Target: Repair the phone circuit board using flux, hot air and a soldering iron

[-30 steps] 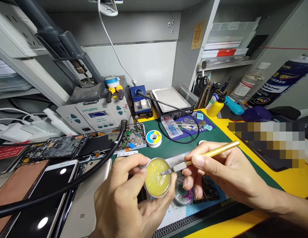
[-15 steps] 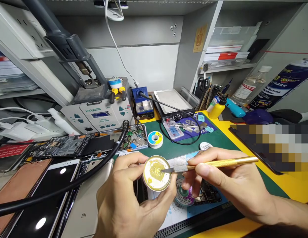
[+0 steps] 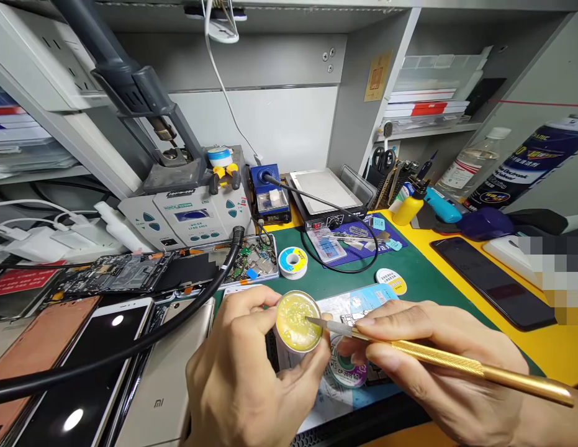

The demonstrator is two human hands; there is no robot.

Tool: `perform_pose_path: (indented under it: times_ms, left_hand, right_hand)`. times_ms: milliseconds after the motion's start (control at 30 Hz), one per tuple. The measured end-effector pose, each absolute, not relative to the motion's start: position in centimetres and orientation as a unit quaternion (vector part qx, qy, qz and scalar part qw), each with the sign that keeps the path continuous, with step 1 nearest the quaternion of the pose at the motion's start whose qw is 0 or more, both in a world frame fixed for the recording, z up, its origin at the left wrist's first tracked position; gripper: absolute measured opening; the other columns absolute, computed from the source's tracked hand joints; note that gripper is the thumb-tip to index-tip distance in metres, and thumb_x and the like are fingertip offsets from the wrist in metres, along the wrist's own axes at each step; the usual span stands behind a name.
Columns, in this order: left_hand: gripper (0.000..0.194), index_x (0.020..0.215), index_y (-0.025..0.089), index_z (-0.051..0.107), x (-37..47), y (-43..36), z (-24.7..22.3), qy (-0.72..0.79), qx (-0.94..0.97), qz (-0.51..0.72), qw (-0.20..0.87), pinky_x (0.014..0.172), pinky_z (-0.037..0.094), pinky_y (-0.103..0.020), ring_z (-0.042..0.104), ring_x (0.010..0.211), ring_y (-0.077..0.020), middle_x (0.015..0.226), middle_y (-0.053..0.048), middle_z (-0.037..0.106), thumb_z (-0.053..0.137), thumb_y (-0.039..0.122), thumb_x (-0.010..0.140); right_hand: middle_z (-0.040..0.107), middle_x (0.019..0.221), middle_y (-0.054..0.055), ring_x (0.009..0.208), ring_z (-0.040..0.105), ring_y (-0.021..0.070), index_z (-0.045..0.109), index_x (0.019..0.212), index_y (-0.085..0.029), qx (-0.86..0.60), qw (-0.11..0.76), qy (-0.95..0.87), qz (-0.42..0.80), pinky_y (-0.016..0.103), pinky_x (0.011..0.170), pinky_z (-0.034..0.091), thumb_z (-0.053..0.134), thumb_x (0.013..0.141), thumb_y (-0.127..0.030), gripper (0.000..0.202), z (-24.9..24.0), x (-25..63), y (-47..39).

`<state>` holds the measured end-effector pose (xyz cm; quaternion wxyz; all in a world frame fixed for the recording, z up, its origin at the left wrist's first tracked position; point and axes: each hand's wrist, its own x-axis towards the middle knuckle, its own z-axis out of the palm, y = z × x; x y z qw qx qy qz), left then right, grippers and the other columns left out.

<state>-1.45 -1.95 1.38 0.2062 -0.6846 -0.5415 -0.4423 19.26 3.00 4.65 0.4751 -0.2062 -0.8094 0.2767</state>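
Observation:
My left hand (image 3: 251, 366) grips a small round tin (image 3: 298, 335) between thumb and fingers, its open top tipped toward me. Glossy yellowish paste, perhaps flux, fills the tin. In my right hand (image 3: 460, 397) is a craft knife (image 3: 447, 359) with a gold knurled handle, held like a pen. Its pointed blade (image 3: 322, 323) reaches over the rim, and the tip is at the paste. Just below the right fingers lies a spool of desoldering braid (image 3: 348, 366) marked CP-2015, partly hidden by the hand.
A solder spool (image 3: 293, 263) and a round labelled lid (image 3: 391, 281) lie on the green mat (image 3: 438, 304). A thick black hose (image 3: 177, 329) crosses several phones at left. The rework station (image 3: 189, 214) and a hot plate (image 3: 326, 192) stand behind. A dark phone (image 3: 491, 279) lies right.
My right hand has shifted down and right, swinging the knife's handle end lower. The tin has tilted slightly and its paste now looks brighter and glossier. The view has moved slightly.

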Motion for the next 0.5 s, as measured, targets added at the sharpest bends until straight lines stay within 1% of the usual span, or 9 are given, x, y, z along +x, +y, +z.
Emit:
perform_pose_path:
  times_ms: [67, 200, 333, 400, 500]
  left_hand:
    - [0.042, 0.101, 0.013, 0.057, -1.4, -2.0, 1.4, -0.535, -0.687, -0.442, 0.215, 0.070, 0.057, -0.027, 0.071, 0.082, -0.0158, 0.098, -0.010, 0.072, 0.087, 0.022, 0.073]
    - [0.038, 0.106, 0.019, 0.056, -1.3, -2.3, 1.5, -0.548, -0.689, -0.435, 0.187, 0.067, 0.059, -0.032, 0.072, 0.084, -0.0186, 0.102, -0.011, 0.072, 0.083, 0.022, 0.080]
    - [0.033, 0.111, 0.026, 0.054, -1.2, -2.7, 1.6, -0.562, -0.693, -0.427, 0.147, 0.065, 0.060, -0.039, 0.073, 0.087, -0.0222, 0.107, -0.010, 0.071, 0.075, 0.023, 0.086]
    - [0.032, 0.112, 0.027, 0.053, -1.2, -2.7, 1.5, -0.566, -0.687, -0.433, 0.140, 0.064, 0.060, -0.040, 0.072, 0.085, -0.0221, 0.107, -0.010, 0.070, 0.074, 0.024, 0.088]
    - [0.035, 0.110, 0.023, 0.053, -1.5, -2.4, 1.2, -0.558, -0.692, -0.428, 0.161, 0.063, 0.060, -0.037, 0.073, 0.084, -0.0211, 0.106, -0.010, 0.071, 0.078, 0.023, 0.085]
  right_hand:
    - [0.085, 0.082, 0.003, 0.068, 0.082, 0.0189, 0.080, 0.116, -0.025, -0.216, 0.480, -0.797, 0.296, 0.019, 0.068, 0.067, 0.080, 0.076, 0.001, 0.047, 4.4, 19.3, 2.8]
    - [0.085, 0.083, 0.004, 0.067, 0.081, 0.0223, 0.082, 0.114, -0.031, -0.244, 0.492, -0.737, 0.393, 0.028, 0.061, 0.067, 0.077, 0.087, -0.008, 0.035, 3.6, 19.3, 2.4]
    - [0.085, 0.084, 0.006, 0.064, 0.080, 0.0219, 0.082, 0.114, -0.030, -0.247, 0.482, -0.696, 0.472, 0.028, 0.056, 0.065, 0.073, 0.092, -0.011, 0.030, 3.2, 19.3, 2.2]
    - [0.085, 0.084, 0.005, 0.064, 0.080, 0.0208, 0.083, 0.112, -0.030, -0.250, 0.482, -0.671, 0.504, 0.027, 0.056, 0.066, 0.073, 0.094, -0.013, 0.027, 3.2, 19.3, 2.2]
    - [0.085, 0.082, 0.005, 0.061, 0.080, 0.0211, 0.084, 0.105, -0.029, -0.252, 0.484, -0.614, 0.571, 0.029, 0.055, 0.067, 0.073, 0.096, -0.020, 0.017, 3.5, 19.0, 2.1]
